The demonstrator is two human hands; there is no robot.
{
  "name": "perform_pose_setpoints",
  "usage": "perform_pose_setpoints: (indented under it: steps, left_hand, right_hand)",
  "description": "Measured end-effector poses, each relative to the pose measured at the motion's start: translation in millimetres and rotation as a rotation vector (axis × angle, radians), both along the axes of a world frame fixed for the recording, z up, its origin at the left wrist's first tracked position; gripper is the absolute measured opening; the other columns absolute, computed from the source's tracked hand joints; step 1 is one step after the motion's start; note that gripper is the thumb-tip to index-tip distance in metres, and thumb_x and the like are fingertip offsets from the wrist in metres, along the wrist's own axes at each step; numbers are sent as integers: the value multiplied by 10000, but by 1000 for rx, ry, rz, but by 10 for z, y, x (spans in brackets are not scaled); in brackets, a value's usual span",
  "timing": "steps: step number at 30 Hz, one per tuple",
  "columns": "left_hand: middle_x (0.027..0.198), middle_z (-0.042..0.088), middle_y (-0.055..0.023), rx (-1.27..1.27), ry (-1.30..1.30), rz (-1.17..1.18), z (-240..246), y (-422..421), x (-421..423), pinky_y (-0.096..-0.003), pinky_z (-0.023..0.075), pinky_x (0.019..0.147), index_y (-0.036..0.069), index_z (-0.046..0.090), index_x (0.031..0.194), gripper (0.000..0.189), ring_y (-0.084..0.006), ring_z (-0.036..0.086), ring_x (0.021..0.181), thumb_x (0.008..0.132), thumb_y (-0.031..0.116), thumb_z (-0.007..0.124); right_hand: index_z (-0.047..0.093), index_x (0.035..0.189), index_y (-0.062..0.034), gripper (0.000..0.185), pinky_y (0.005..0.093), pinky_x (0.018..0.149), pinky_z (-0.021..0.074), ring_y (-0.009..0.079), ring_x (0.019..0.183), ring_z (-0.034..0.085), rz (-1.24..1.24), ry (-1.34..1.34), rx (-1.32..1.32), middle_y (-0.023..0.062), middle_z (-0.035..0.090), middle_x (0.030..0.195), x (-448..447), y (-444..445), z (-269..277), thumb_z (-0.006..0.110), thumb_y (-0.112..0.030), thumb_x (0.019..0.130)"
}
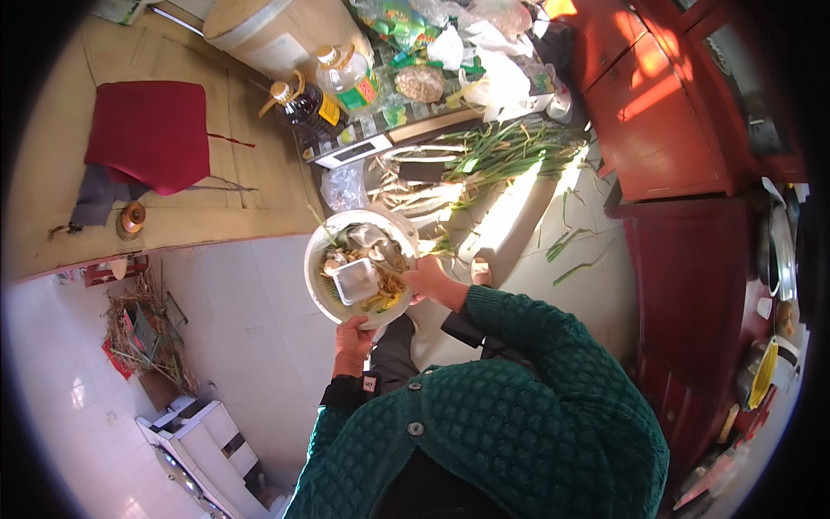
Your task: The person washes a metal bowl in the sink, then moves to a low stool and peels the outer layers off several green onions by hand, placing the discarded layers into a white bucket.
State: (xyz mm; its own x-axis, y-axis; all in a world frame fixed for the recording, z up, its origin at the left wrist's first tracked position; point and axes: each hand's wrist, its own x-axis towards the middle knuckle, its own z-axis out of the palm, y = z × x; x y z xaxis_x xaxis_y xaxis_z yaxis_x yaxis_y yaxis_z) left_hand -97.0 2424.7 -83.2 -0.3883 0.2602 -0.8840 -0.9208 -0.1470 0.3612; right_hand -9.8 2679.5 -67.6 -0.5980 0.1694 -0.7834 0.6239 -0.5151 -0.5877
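In front of my body is a white plastic bucket (pixel 311 276) with kitchen scraps in it. My left hand (pixel 354 340) grips its near rim, thumb over the edge. At the bucket's right side my right hand (pixel 433 280) is closed on the rim; some of its fingers are hidden. A small white plastic tray (pixel 356 281) lies on top of the scraps. Around the tray are yellowish peelings (pixel 388 285) and a crumpled translucent plastic bag (pixel 368 236). A thin green stalk (pixel 318 220) sticks out over the far left rim.
Long green onions (pixel 493 156) lie on the floor beyond the bucket, with loose leaves (pixel 574 243) nearby. Behind them a low table carries bottles (pixel 350 78) and plastic bags. To the left is a wooden door (pixel 227 194) with a red cloth (pixel 149 136); a dark red cabinet (pixel 694 259) stands right.
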Motion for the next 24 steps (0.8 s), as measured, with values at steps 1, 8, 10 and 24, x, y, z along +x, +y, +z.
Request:
perform_pose_setpoints:
  steps: [1,8,10,24]
  left_hand:
    - [1197,588,-223,13,53,-4,-136,-116,-3,-536,575,884,-79,473,1235,429,-400,635,1061,811,-87,541]
    - [1202,562,-254,-71,-78,274,-861,-861,-322,-617,518,920,-140,471,1167,366,-455,577,1115,807,-88,512]
    - [1281,520,-261,-130,-9,311,-1024,-1002,-385,-617,477,984,-129,412,1253,455,-461,531,1183,807,-85,492]
    - [1358,425,-344,-317,17,634,-1995,-2466,-622,-583,401,1096,-214,304,1284,526,-511,440,1260,794,-123,473]
  right_hand:
    - [654,842,110,260,346,516,592,251,580,686,8,6,27,141,649,673,-88,-62,-28,706,-143,825]
    - [240,1490,45,839,419,827,573,296,959,674,18,163,-383,196,599,1222,-50,-274,-978,717,-312,900]
    - [255,1490,24,815,400,886,540,272,1072,638,71,87,-362,168,576,1300,162,-369,-1596,703,-323,905]
    - [614,1099,4,400,468,913,497,390,1079,609,1187,-16,66,231,637,1123,1465,-2406,-3660,679,-219,773]
